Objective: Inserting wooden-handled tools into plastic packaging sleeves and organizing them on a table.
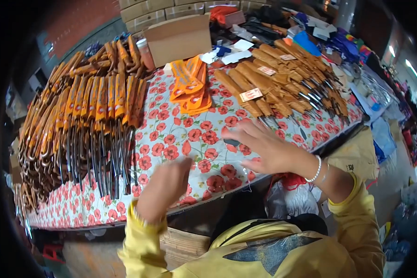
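- Cloth (171, 150) printed with red poppies is covering the desk (81, 214), and both of the person's hands are hanging over its near half.
- The left hand (167, 183) is blurring, its fingers seemingly curling in; whether it is gripping anything cannot be told.
- The right hand (268, 150) is spreading its fingers loosely, the thumb standing apart, with nothing clearly in its grasp; a pale beaded bracelet (316, 169) is circling that wrist.
- Orange sleeves (190, 99) with grey printing are lying flat and overlapping in the middle of the desk, beyond the hands and between two heaps of umbrellas.
- Closed brown umbrellas (282, 76) are resting in an overlapping row at the right, just beyond the right hand, dark and silvery rods poking out at their near ends; small paper tags (250, 94) are lying on some of them.
- Sleeved umbrellas (97, 99) are crowding the left side in a deep pile, their orange covers lining up, dark shafts (111, 153) pointing toward the near edge and brown crook handles (46, 160) bunching at the outer side.
- An upright cardboard box (178, 39) is standing at the far side, a white-capped cylindrical container (145, 54) just beside it; stacked cartons (146, 9) are rising behind.
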`<state>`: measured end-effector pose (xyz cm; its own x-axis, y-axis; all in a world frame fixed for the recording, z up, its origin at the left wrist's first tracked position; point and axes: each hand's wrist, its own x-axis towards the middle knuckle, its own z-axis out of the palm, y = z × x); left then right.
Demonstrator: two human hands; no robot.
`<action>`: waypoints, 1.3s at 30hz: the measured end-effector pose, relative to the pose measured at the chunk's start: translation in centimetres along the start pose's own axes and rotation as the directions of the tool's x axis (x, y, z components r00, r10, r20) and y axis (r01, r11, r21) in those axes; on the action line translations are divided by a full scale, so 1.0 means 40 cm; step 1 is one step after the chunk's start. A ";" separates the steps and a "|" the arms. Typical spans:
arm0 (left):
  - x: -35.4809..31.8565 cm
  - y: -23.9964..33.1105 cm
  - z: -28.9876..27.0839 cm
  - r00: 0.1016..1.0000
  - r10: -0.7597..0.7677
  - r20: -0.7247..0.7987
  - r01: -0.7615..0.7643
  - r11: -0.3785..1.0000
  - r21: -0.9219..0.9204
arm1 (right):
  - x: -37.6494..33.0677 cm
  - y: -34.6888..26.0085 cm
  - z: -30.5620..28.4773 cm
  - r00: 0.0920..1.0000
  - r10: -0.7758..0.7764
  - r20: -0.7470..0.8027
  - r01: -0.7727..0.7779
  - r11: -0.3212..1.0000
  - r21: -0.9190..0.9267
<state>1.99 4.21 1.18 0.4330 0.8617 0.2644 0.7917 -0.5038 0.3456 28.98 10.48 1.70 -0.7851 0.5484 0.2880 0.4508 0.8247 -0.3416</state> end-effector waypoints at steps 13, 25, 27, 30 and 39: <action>0.669 -0.131 0.176 0.921 0.105 -0.376 0.075 0.898 0.434 | 0.170 -0.311 0.025 0.854 -0.499 0.147 0.513 0.856 -0.069; 0.560 -0.537 0.192 0.888 -0.033 -0.459 0.185 0.939 0.289 | 0.067 -0.035 0.026 0.997 0.046 -0.065 -0.039 0.993 0.115; 0.556 -0.588 0.188 0.943 -0.054 -0.327 0.138 0.961 0.239 | 0.054 0.165 0.035 0.941 0.315 -0.127 -0.336 0.916 -0.221; 0.597 -0.598 0.186 0.879 -0.019 -0.477 0.118 0.977 0.179 | 0.003 0.313 0.080 0.839 0.507 -0.196 -0.544 0.780 -0.311; 0.471 -0.308 0.153 0.887 0.210 -0.411 -0.220 0.975 0.023 | 0.017 0.296 0.138 0.826 0.548 -0.132 -0.549 0.732 -0.403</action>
<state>3.05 27.02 -3.61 0.3734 0.6345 0.6768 0.6867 -0.6795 0.2582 31.44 19.84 -7.09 -0.3458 0.9230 0.1687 0.9325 0.3580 -0.0477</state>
